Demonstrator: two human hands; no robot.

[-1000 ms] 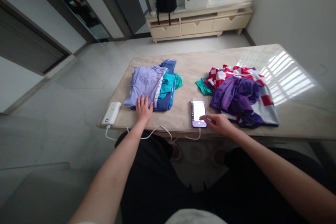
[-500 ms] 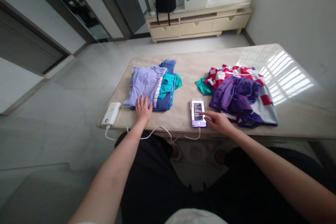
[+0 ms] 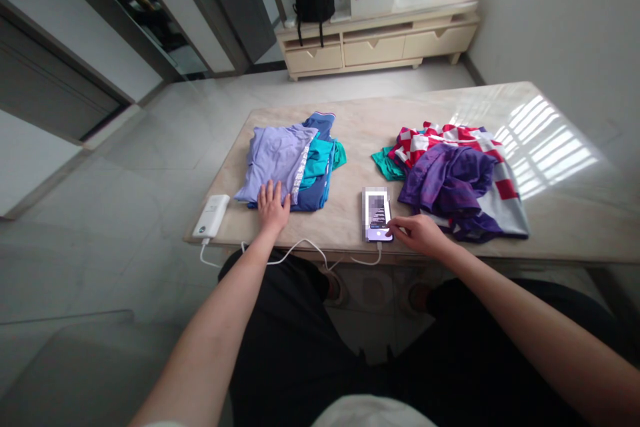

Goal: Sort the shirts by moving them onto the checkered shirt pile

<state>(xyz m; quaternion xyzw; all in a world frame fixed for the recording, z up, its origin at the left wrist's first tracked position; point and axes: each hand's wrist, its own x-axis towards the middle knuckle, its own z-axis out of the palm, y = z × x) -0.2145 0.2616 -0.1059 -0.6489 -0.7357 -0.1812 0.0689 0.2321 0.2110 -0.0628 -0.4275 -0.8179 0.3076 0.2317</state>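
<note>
Phone [image 3: 379, 216] flat near the 6 o'clock edge of the surface [image 3: 350, 140]; centre of the dial for all positions. Possible fault: phone dragged off that edge; likely cause, a leg snagging the white cable [image 3: 379, 249] hanging at 6 o'clock. Second possible fault: lavender cloth [image 3: 277, 153], at 10 o'clock, pulled askew; likely cause, sideways pressure from the left hand [image 3: 274, 208].

Left hand: at 9 o'clock, palm down on the cloth, fingers spread wide, nothing gripped. Right hand [image 3: 417, 233]: at 3 o'clock, fingers narrow beside the phone's screen; impossible to tell whether touching or pinched together.

Phone appearance: lit screen, white border, dark text panel, purple band towards 6 o'clock, partly pixelated. Cloth appearance: folded, lightly wrinkled, pale patterned border towards 3 o'clock.
</note>
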